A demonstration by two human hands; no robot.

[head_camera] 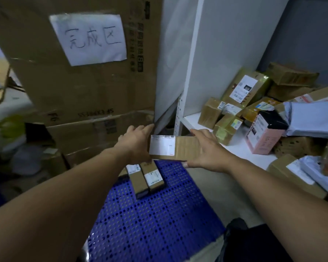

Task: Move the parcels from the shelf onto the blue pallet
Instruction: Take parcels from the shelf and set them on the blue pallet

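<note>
One parcel [175, 149] tight in left hand [136, 141] and right hand [209, 151], above blue pallet [159, 224].

blue pallet [159, 214] — 1 | parcels [154, 179] on it — at least 2 | held parcel [184, 150] 1

I've got a flat cardboard parcel [182, 149] gripped at both ends, left hand [135, 141] and right hand [209, 151], above the blue pallet [159, 220] near two slim boxes [147, 179].
</note>
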